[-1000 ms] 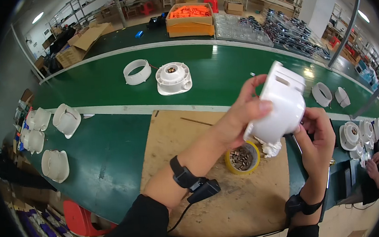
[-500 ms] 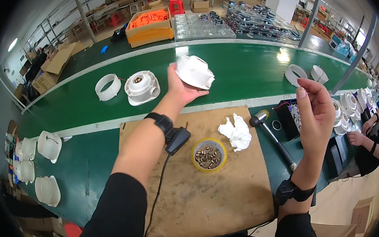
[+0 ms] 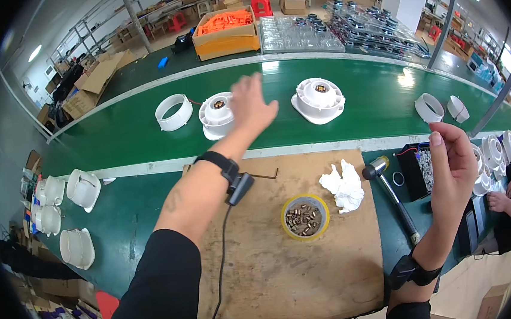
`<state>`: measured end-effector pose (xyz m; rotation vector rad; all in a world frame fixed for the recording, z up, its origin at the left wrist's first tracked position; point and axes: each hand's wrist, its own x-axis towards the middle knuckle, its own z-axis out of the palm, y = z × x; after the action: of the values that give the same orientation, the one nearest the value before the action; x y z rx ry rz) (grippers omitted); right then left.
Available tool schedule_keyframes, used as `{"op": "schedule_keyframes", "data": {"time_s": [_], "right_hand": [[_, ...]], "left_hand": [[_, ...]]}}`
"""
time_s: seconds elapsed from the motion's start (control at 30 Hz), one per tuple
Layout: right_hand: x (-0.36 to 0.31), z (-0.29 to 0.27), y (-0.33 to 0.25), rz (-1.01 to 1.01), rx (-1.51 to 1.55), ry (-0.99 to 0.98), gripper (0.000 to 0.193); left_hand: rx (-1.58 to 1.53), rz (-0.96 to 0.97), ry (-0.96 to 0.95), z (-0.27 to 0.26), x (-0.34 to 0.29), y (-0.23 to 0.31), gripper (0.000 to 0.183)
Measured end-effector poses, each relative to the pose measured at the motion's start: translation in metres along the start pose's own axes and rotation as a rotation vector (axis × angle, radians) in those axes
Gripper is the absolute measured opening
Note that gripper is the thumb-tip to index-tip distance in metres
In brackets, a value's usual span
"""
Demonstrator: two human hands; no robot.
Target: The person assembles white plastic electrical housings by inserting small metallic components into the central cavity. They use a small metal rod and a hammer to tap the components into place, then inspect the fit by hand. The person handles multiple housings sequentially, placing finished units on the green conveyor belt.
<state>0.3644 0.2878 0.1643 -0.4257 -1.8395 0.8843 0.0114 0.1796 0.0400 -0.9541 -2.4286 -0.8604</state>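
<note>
1. Hovering above the green belt [image 3: 375,84] with the left hand [image 3: 253,109], fingers spread wide, the grip loose around nothing visible, and partly covering the left white housing [image 3: 215,122] from this angle (touching it or just clear of it, no telling from here!).
2. Seeing the right white housing [image 3: 319,101] sitting flat on the belt, just beside the left thumb, showing a brass-coloured centre on top.
3. Holding the right hand [image 3: 452,162] up over the right side of the table [image 3: 133,211], thumb tip and forefinger tip almost meeting, with no telling about any tiny thing pinched between.
4. Spotting a white ring [image 3: 173,100] resting just left of the left white housing, with a thin red wire showing between the two.
5. Looking down at the tan board [image 3: 264,273] now, finding a yellow-rimmed tub [image 3: 285,218] full of small metal pieces [image 3: 303,218], crumpled white paper [image 3: 343,187] near its upper right, and a bent dark rod [image 3: 269,177] by the left wrist.
6. Catching a hammer [image 3: 394,198] lying just right of the board, near a black bin [image 3: 412,177].
7. Glimpsing a co-worker's hand [image 3: 500,202] at far right, near more white housings [image 3: 492,151].
8. Noticing, beyond the belt, a cardboard box [image 3: 226,45] heaped with orange pieces [image 3: 226,21].
</note>
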Motion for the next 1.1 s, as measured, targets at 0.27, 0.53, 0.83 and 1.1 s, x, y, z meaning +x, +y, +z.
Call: {"op": "schedule_keyframes", "data": {"time_s": [0.27, 0.53, 0.83, 1.1], "right_hand": [[-0.004, 0.014, 0.0, 0.0, 0.0, -0.079, 0.011], [-0.013, 0.027, -0.001, -0.012, -0.024, -0.163, 0.008], [-0.027, 0.053, -0.002, -0.089, -0.147, -0.267, 0.012], [-0.03, 0.061, -0.001, -0.037, -0.118, -0.327, 0.013]], "left_hand": [[0.044, -0.573, -0.273, -0.048, -0.008, -0.062, 0.138], [-0.124, -0.08, 0.034, -0.069, -0.03, -0.046, 0.131], [-0.815, 0.102, 0.081, -0.137, -0.069, 0.004, 0.134], [-1.743, -0.562, -0.004, -0.195, -0.027, -0.003, 0.081]]}}
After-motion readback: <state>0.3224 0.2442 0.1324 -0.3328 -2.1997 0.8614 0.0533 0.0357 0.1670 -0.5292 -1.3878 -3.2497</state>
